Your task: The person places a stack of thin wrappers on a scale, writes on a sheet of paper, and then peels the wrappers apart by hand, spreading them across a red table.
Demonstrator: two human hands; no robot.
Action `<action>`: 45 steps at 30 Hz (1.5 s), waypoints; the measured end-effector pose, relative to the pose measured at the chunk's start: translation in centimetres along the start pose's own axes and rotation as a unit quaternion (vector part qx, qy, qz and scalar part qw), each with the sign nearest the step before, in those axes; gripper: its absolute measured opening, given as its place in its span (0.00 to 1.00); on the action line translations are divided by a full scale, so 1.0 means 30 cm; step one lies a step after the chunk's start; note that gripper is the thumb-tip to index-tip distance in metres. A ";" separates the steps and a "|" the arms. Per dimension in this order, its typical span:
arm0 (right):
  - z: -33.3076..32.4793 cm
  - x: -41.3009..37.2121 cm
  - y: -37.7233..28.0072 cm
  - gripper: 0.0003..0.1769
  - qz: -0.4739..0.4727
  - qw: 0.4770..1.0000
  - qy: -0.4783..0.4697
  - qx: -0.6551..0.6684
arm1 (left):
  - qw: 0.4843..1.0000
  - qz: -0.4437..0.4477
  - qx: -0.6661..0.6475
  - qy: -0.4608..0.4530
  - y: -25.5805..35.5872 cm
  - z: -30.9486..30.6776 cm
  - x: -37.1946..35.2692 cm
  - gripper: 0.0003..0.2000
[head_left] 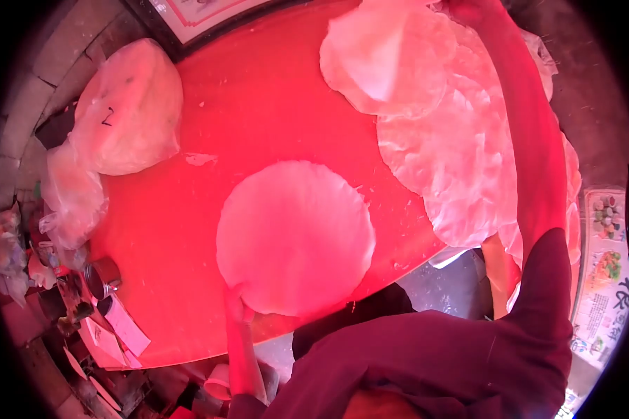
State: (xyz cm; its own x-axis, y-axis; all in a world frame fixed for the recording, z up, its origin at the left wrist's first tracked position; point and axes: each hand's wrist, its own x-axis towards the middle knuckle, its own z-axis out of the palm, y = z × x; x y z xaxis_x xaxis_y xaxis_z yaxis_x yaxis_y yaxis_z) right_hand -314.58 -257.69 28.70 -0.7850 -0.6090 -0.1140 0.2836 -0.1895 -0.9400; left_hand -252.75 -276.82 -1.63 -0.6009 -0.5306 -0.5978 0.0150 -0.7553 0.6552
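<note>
A round, thin pale sheet [297,237] lies flat on the red table [258,133], close to its near edge. My left hand [238,306] is closed at the lower left rim of this sheet, pinching it. On the right side of the table several similar sheets [461,160] overlap in a pile. One sheet [391,59] at the top of the pile is partly folded over. My right arm stretches along the pile, and my right hand [465,10] is at its far end, by the top sheet's edge. The frame's edge cuts off its fingers, so their grip is unclear.
A large tied plastic bag [129,108] sits at the table's left, with a smaller clear bag [77,192] beside it. A metal can [101,278] and papers [122,328] are at the lower left. A framed board [196,21] stands at the far edge. A printed sign [601,272] is at right.
</note>
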 end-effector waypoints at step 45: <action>0.624 -1.041 1.157 0.12 0.065 0.895 -0.158 -0.411 | 0.984 0.049 0.165 0.037 0.057 0.009 -0.034 0.20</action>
State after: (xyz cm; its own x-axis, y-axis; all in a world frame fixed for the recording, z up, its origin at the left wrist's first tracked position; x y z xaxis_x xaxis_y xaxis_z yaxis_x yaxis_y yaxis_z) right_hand -269.90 -259.67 5.67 -0.5426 -0.7970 -0.2653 -0.2424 0.4510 -0.8590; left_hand -252.34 -277.48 0.22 -0.5499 -0.6306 -0.5476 -0.1971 -0.5391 0.8188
